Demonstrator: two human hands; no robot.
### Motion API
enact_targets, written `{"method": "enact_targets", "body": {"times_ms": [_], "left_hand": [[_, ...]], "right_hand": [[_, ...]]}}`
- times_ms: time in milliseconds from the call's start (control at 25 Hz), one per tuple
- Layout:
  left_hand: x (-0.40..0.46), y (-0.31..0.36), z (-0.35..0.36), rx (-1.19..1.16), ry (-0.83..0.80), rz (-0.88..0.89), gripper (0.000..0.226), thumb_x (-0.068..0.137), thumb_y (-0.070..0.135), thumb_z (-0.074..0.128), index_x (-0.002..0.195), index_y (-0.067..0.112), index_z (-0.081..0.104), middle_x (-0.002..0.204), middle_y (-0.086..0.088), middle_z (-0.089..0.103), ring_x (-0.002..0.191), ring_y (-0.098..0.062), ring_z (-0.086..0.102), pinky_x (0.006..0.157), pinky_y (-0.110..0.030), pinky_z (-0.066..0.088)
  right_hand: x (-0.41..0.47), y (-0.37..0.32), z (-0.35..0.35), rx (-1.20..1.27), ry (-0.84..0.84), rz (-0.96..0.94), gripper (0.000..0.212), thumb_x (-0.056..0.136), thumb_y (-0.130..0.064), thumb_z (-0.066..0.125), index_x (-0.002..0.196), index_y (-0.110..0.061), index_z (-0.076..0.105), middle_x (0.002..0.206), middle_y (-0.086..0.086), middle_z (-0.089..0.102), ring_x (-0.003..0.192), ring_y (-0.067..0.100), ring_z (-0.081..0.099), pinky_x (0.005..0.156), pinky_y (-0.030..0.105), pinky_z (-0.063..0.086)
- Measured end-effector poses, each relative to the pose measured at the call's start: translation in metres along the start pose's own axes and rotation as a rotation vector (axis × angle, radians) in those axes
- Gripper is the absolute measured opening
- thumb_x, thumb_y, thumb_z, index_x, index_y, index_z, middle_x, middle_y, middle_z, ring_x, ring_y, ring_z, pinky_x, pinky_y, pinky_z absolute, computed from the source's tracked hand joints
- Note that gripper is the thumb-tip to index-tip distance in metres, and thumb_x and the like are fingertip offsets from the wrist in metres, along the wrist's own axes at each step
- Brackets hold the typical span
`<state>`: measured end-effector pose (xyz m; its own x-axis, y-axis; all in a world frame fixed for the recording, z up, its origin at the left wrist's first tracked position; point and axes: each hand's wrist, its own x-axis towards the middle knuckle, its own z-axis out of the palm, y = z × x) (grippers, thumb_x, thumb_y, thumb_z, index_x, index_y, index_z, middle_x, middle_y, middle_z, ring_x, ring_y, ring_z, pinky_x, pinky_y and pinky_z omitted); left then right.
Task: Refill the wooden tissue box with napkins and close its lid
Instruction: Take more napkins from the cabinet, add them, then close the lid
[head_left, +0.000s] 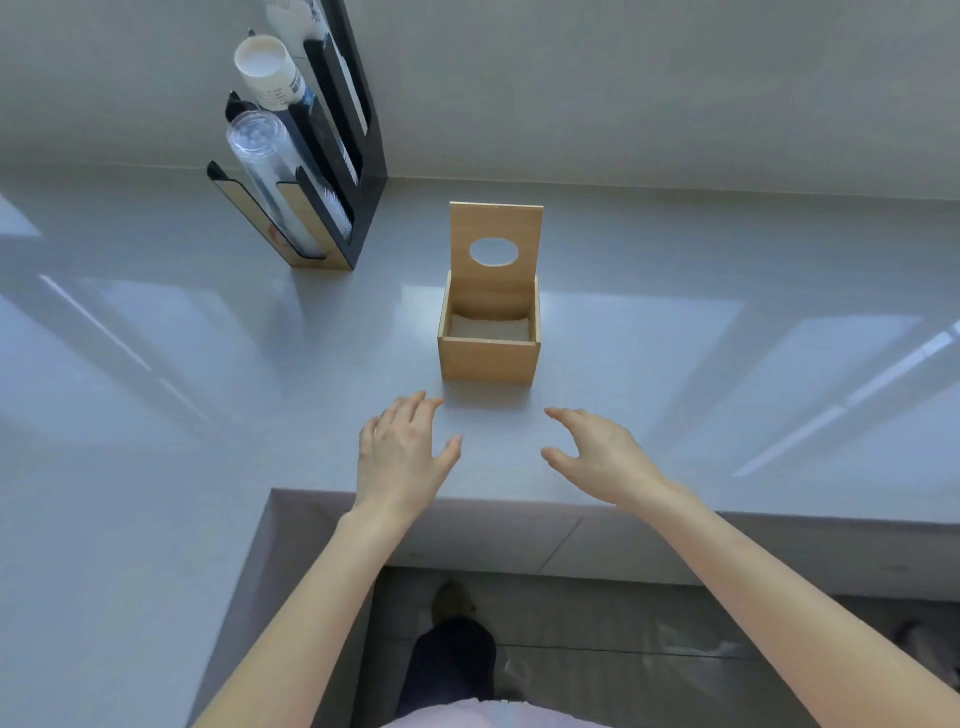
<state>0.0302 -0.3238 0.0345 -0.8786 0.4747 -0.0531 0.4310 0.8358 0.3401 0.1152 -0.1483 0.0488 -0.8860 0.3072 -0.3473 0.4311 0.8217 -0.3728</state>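
Note:
The wooden tissue box (488, 359) stands on the grey counter (156, 374), a little beyond my hands. Its lid (496, 228), with an oval hole, stands upright at the back edge. A low layer of white napkins (491, 328) lies at the bottom of the box. My left hand (402, 452) hovers over the counter just in front of the box's left corner, fingers apart and empty. My right hand (602, 454) is level with it in front of the right corner, also open and empty. Neither hand touches the box.
A black-and-wood cup dispenser rack (332, 171) stands at the back left against the wall, holding a stack of white paper cups (270, 73) and a stack of clear plastic cups (260, 150). The counter's near edge (519, 509) drops to the floor below.

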Motion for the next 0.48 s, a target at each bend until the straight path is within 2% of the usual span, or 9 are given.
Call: {"method": "enact_targets", "body": {"times_ms": [280, 480], "left_hand": [[-0.077, -0.001, 0.017, -0.013, -0.031, -0.054, 0.051, 0.093, 0.039, 0.039, 0.140, 0.019, 0.033, 0.151, 0.000, 0.031, 0.141, -0.016, 0.024, 0.115, -0.036, 0.015], [-0.113, -0.001, 0.028, 0.046, -0.122, -0.053, 0.053, 0.094, 0.039, 0.032, 0.144, 0.020, 0.025, 0.155, 0.001, 0.022, 0.144, -0.017, 0.014, 0.116, -0.039, 0.008]], "right_hand": [[-0.062, 0.002, 0.035, -0.036, -0.021, -0.070, 0.052, 0.095, -0.029, 0.042, 0.144, -0.017, 0.030, 0.149, 0.003, 0.038, 0.138, 0.021, 0.031, 0.115, 0.035, 0.022], [-0.094, 0.004, 0.059, -0.122, -0.053, -0.086, 0.054, 0.095, -0.028, 0.041, 0.146, -0.018, 0.025, 0.155, 0.002, 0.026, 0.146, 0.016, 0.014, 0.119, 0.037, 0.008]]}}
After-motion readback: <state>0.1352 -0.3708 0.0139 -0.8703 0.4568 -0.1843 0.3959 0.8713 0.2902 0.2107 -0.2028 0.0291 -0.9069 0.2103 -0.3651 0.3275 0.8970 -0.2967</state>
